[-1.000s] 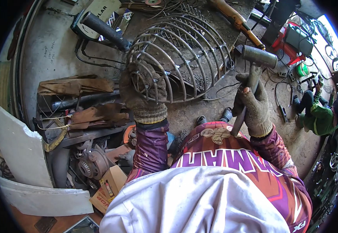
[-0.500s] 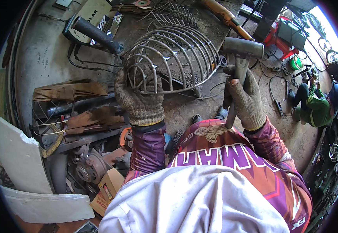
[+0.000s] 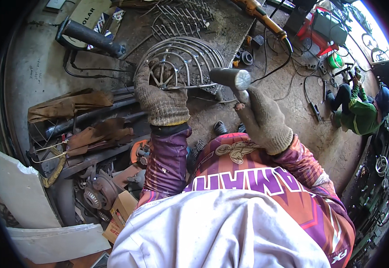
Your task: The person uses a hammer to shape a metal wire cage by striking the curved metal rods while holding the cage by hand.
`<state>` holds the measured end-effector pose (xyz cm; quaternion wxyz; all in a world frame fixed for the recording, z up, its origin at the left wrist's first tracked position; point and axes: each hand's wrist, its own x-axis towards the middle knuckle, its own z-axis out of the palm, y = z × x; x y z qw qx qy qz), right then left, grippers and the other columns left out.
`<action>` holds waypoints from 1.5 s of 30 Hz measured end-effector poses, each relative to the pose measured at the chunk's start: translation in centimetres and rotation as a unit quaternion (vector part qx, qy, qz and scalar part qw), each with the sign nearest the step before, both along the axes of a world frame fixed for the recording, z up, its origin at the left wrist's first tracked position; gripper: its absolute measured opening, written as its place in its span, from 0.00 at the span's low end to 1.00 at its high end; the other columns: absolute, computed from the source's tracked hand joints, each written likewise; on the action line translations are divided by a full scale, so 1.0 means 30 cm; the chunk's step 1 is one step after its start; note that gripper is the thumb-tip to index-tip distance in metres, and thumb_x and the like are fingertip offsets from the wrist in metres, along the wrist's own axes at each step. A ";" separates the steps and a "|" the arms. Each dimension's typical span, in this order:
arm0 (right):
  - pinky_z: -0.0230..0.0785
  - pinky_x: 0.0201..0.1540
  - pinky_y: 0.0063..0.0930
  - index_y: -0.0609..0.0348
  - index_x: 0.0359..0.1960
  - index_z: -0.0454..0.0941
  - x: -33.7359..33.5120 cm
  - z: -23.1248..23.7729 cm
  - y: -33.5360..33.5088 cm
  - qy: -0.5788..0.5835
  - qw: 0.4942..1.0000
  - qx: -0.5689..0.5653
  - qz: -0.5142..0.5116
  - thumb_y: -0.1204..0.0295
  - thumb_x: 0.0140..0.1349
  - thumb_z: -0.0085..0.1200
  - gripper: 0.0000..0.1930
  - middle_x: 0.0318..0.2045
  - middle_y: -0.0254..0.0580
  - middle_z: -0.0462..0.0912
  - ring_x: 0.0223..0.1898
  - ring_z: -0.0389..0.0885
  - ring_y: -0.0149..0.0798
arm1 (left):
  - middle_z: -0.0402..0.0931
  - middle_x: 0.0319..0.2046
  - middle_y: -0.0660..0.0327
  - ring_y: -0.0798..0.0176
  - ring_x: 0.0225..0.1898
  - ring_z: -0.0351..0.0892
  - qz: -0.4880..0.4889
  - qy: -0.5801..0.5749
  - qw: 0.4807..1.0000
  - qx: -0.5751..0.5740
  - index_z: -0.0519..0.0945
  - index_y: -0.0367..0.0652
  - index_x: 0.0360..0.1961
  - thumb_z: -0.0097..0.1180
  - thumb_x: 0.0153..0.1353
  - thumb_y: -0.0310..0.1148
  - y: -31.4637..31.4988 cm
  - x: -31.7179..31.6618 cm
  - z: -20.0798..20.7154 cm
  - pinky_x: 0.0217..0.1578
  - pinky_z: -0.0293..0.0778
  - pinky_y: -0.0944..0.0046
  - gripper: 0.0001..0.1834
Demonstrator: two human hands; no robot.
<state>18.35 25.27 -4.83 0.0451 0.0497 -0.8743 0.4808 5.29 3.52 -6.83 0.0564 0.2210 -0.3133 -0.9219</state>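
Note:
My left hand (image 3: 164, 105), in a knitted work glove, is closed around the near left end of a rounded cage (image 3: 195, 86) of bent metal rods. The cage rests at the near edge of a dirty metal worktable (image 3: 234, 31). In my gloved right hand (image 3: 269, 123) is a hammer with a thick cylindrical head (image 3: 227, 78). Its head is beside the cage's right end, overlapping it in view; whether they touch I cannot tell. The glove hides most of the handle.
Beyond the cage lie spiky welded rods (image 3: 176, 20). A dark pipe (image 3: 91, 38) juts at left, above brown cloths (image 3: 71, 105). An orange power tool (image 3: 257, 13) with a cable lies at the table's far right edge. A person in green (image 3: 362, 116) crouches at right.
The hammer has swung left and down toward the cage, its round face now turned more to view. The cage appears rotated and farther left, with my left hand still on it.

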 end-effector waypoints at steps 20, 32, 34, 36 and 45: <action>0.79 0.37 0.44 0.60 0.57 0.76 0.000 0.129 0.038 0.058 0.993 0.098 -0.038 0.67 0.62 0.61 0.22 0.37 0.54 0.85 0.36 0.87 0.57 | 0.84 0.39 0.58 0.56 0.38 0.86 0.036 -0.035 0.998 -0.035 0.81 0.42 0.46 0.53 0.64 0.39 0.093 -0.019 0.051 0.41 0.85 0.51 0.15; 0.78 0.39 0.46 0.60 0.57 0.73 -0.052 0.037 0.004 -0.014 0.993 0.114 0.001 0.64 0.66 0.57 0.21 0.35 0.58 0.84 0.37 0.86 0.59 | 0.83 0.41 0.57 0.57 0.41 0.84 0.074 0.096 0.946 -0.302 0.81 0.42 0.48 0.56 0.64 0.37 0.082 0.015 0.072 0.41 0.84 0.53 0.15; 0.78 0.38 0.46 0.60 0.57 0.73 -0.055 0.030 0.004 -0.033 0.991 0.132 0.002 0.65 0.66 0.57 0.21 0.34 0.57 0.84 0.36 0.86 0.58 | 0.83 0.41 0.57 0.57 0.42 0.84 0.074 0.118 0.913 -0.383 0.81 0.42 0.48 0.56 0.64 0.37 0.081 0.017 0.056 0.41 0.84 0.54 0.14; 0.78 0.37 0.46 0.60 0.58 0.73 -0.060 0.034 0.008 -0.050 0.987 0.150 0.003 0.65 0.66 0.57 0.21 0.33 0.56 0.84 0.35 0.86 0.58 | 0.83 0.42 0.57 0.58 0.42 0.84 0.076 0.134 0.889 -0.431 0.81 0.42 0.48 0.56 0.64 0.37 0.081 0.009 0.045 0.41 0.84 0.55 0.14; 0.79 0.36 0.44 0.62 0.53 0.76 -0.040 0.057 0.036 0.065 0.996 0.044 -0.031 0.67 0.62 0.61 0.19 0.35 0.54 0.85 0.33 0.86 0.58 | 0.83 0.43 0.57 0.58 0.42 0.84 0.066 -0.029 0.994 -0.085 0.81 0.44 0.47 0.57 0.63 0.37 0.107 -0.024 0.135 0.41 0.84 0.53 0.14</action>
